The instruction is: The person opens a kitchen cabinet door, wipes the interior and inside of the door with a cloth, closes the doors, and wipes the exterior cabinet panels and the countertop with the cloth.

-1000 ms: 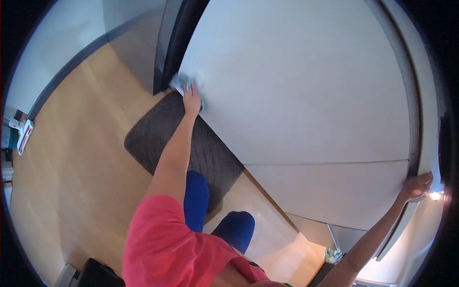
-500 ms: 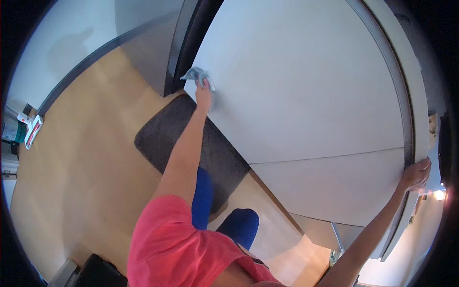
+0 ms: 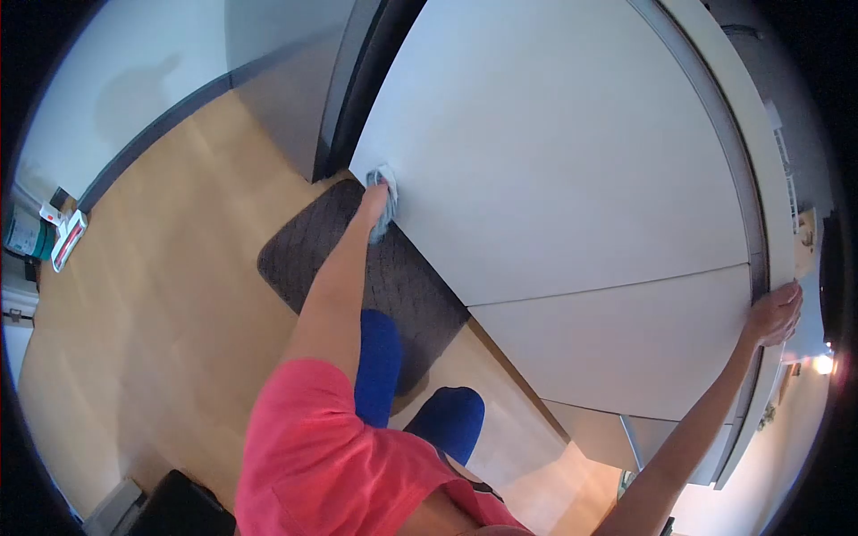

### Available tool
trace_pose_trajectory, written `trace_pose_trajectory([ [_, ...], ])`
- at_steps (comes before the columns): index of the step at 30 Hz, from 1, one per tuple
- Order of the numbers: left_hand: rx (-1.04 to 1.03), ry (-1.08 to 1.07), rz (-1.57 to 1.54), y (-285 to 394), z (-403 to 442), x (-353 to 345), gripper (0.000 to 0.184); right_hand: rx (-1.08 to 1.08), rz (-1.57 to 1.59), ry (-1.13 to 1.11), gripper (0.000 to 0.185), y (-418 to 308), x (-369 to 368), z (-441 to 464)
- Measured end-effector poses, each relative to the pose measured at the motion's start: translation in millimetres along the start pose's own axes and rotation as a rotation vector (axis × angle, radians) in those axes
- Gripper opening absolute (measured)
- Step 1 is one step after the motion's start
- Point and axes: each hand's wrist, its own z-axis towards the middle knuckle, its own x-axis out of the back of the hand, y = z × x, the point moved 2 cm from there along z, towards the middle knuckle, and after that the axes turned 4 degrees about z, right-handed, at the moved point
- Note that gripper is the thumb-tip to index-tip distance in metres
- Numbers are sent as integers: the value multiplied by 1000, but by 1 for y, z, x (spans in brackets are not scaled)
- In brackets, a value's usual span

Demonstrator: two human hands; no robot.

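Observation:
My left hand [image 3: 375, 200] is closed around a crumpled grey-blue cloth [image 3: 384, 177] at the lower corner of a large white cabinet front [image 3: 554, 152]. Part of the cloth hangs below the hand, and the fingers are partly hidden by it. Off to the right, my right hand [image 3: 776, 314] grips the pale countertop edge [image 3: 752, 134], its fingers curled over the top. A narrower white front panel [image 3: 617, 344] sits beside the large one, with a thin seam between them.
A dark grey mat [image 3: 308, 241] lies on the wood-look floor [image 3: 179, 295] under my blue-clad knees. By the left wall stand a white and red floor-cleaner head [image 3: 69, 239] and a bucket [image 3: 25, 234]. A black object [image 3: 183, 507] is at lower left.
My left hand and the cloth have moved lower on the cabinet front, closer to the mat, and the cloth now droops lengthwise. The right hand keeps its hold on the countertop edge.

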Motion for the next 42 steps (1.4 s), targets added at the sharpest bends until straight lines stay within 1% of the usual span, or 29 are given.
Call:
trace_pose_trajectory([
  [1, 50, 14, -187, 11, -13, 1, 42, -4, -9, -9, 50, 3, -1, 0],
  [2, -9, 71, -273, 28, -22, -4, 42, -5, -20, -21, 49, 9, -4, 1],
  [4, -141, 171, -435, 113, -77, 2, 43, 12, -13, -8, 48, 13, -5, 1],
  [6, -415, 230, -385, 148, -75, -2, 44, 52, 33, 43, 47, 10, -6, 2],
  [8, -666, 198, -200, 207, -91, 7, 47, 79, 64, 68, 47, 24, -13, 5],
  [9, -728, 283, -94, 217, -92, 13, 47, 93, 76, 76, 47, 29, -16, 5],
  [11, -851, 439, 118, 227, -79, 14, 47, 44, 96, 61, 48, 15, -7, 6],
  [14, -663, 598, 6, 188, -38, 17, 47, 14, 127, 52, 48, 18, -7, 7],
  [16, -485, 598, -190, 146, -15, 27, 49, 17, 159, 45, 48, 30, -14, 9],
  [18, -168, 501, -251, 102, -8, 34, 50, 17, 202, 53, 49, 46, -23, 13],
  [20, 145, 252, -324, 60, -14, 25, 48, 21, 93, 53, 49, 27, -10, 5],
  [22, 90, 116, -710, 6, 8, -15, 49, 25, 14, 36, 49, 18, -7, 4],
  [24, 198, 255, -840, 73, -56, -34, 49, 32, -42, 3, 49, 22, -9, 4],
  [27, -30, 544, -496, 114, -60, -69, 50, 18, -22, 2, 48, 14, -7, 2],
  [29, -186, 444, -1101, 207, -102, -53, 53, 20, -34, -12, 48, 7, -2, 1],
  [31, -384, 384, -1092, 217, -54, -42, 56, 34, -33, -10, 47, 4, -2, 0],
  [33, -451, 321, -1207, 282, -85, -10, 53, 46, -26, 21, 46, 6, -5, 0],
  [36, -768, 611, -50, 297, -114, -19, 53, 43, -8, -10, 46, 4, -3, -1],
  [37, -923, 608, 257, 270, -126, -37, 55, 31, -40, -21, 46, 0, -1, -1],
  [39, -1016, 335, 518, 189, -146, -56, 54, 11, -99, -53, 48, -7, 3, -2],
  [40, -952, 113, 510, 156, -167, -47, 47, 40, -113, -34, 48, -3, 0, -2],
  [41, -781, -100, 527, 105, -162, -37, 36, 68, -130, -18, 49, 2, -6, -2],
  [42, -502, -212, 706, 54, -141, -25, 34, 93, -151, 1, 50, 5, -11, -3],
])
